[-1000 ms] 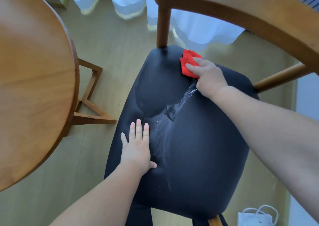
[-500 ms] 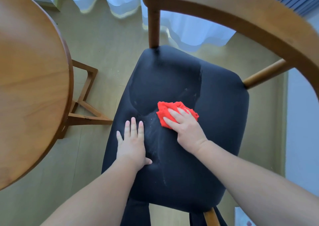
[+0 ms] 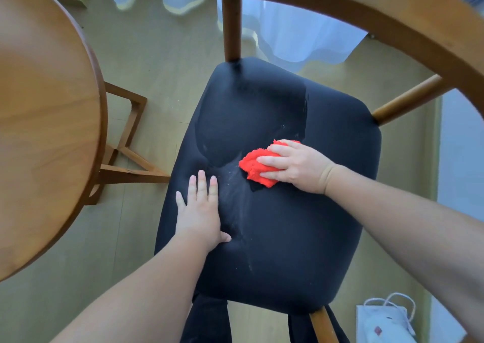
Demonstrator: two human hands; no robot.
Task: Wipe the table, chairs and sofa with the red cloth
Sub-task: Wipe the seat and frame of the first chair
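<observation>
red cloth (image 3: 258,168): bunched on the middle of the dark chair seat (image 3: 288,251), pinned under the right hand (image 3: 301,166); its loose end pokes out leftward past the fingertips.
right fingers (image 3: 272,160): laid nearly straight across the cloth and pressing it down, pointing left; the thumb is hidden, so i cannot tell whether it pinches the fabric.
left hand (image 3: 200,211): flat on the near-left part of the seat, fingers together and straight, pointing away from the person, holding nothing; it looks to be steadying the chair.
pale smear (image 3: 233,193): a dusty, speckled streak on the seat, running near to far, between the cloth and the left fingers; it starts just left of the cloth and runs nearward.
what the move turns on: the unwiped streak lies left and near of the cloth, so the right hand, already on the cloth, seems best placed to sweep that way, towards the left hand.
far half of the seat: looks darker, probably damp.
surface (image 3: 47,107): round wooden top at the left, well apart from both hands.
</observation>
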